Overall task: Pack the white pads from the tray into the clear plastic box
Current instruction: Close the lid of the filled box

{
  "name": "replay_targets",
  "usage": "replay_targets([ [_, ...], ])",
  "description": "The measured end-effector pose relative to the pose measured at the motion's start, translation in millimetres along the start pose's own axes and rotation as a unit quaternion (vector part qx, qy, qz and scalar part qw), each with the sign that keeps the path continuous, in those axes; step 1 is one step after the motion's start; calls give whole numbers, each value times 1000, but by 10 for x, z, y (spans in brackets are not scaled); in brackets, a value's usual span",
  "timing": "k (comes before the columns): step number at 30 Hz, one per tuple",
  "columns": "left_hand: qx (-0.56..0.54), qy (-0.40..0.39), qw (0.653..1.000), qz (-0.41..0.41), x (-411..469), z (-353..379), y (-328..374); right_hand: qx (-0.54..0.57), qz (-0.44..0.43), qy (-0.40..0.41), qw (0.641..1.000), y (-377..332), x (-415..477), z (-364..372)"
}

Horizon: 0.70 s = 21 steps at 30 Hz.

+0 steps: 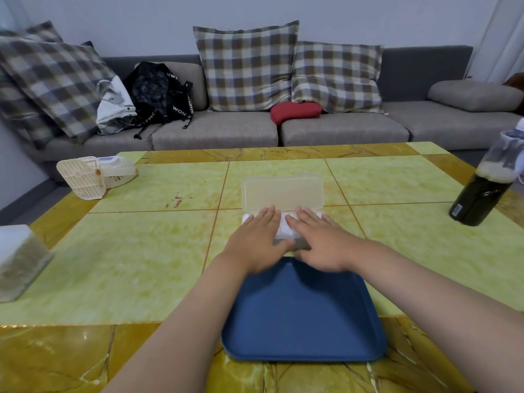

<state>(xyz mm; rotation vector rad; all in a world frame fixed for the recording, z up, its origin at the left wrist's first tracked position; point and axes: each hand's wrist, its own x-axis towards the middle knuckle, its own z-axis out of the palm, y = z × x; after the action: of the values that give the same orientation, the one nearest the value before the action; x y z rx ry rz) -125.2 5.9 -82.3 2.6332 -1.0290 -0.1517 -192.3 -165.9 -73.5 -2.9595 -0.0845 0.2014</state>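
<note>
- Table (141,265): green and yellow tiled top. Open surface lies to left and right of the work area. A dark bottle (479,199) stands well apart at the right edge and a white fan (93,174) well apart at the far left.
- Tray (303,316): blue, nearest the person, with no pads visible on it. Judged: the transfer is complete or nearly so.
- Box (297,243): clear plastic, just beyond the tray's far edge, long axis running left to right. Its near wall shows dark between the thumbs.
- Lid (283,192): standing open and tilted back on the far side of the box, directly ahead of the fingertips.
- Pads (285,228): white, lying inside the box, visible between and around the fingers.
- Left hand (256,239) and right hand (317,242): both flat, fingers spread, palms down on the pads, side by side. Neither pinches anything.
- Judged next move: bring the lid forward and down. Both hands are equally near, and the lid's swing path is unobstructed once they lift.
</note>
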Motion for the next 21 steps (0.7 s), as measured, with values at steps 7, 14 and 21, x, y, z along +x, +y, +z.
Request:
replay_targets([
  [7, -379, 274, 872, -142, 73, -369, -143, 321, 151, 314, 881, 197, 109, -351],
  [14, -560, 139, 786, -221, 153, -472, -188, 552, 194, 200, 786, 395, 371, -300],
  [21, -585, 163, 772, -187, 46, -489, -122, 504, 131, 249, 817, 450, 139, -342],
])
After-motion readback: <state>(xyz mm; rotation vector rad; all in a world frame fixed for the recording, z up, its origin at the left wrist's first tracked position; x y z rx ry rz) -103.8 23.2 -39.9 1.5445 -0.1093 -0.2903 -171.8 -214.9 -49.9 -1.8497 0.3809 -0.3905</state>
